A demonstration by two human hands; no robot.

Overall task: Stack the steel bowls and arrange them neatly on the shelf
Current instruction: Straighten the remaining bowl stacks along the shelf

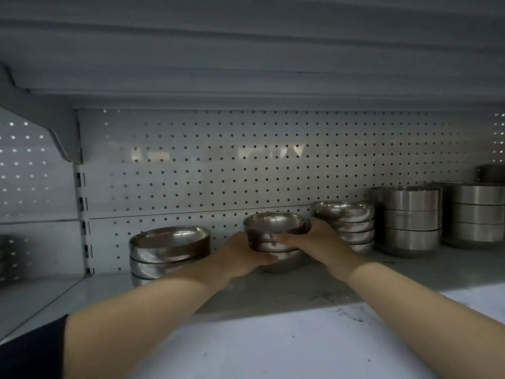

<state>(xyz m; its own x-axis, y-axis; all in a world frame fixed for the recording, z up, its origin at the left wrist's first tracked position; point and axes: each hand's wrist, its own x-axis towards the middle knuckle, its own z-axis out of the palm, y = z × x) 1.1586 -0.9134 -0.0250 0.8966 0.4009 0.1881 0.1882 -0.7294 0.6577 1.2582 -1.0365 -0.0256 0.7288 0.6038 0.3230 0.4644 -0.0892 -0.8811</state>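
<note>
A short stack of steel bowls [274,224] stands in the middle of the grey shelf [300,291]. My left hand [240,255] grips its left side, thumb curled along the lower bowl. My right hand [311,237] grips the right side, fingers wrapped across the front of the upper bowl. To the left stands another stack of wider steel bowls [169,250]. Just right of my hands is a taller stack of similar bowls [345,222], close behind my right hand.
Two stacks of larger straight-walled steel bowls [410,220] [478,214] stand at the far right. A perforated back panel [218,165] closes the shelf behind. An upper shelf [246,64] hangs overhead, with a bracket [54,124] at the left.
</note>
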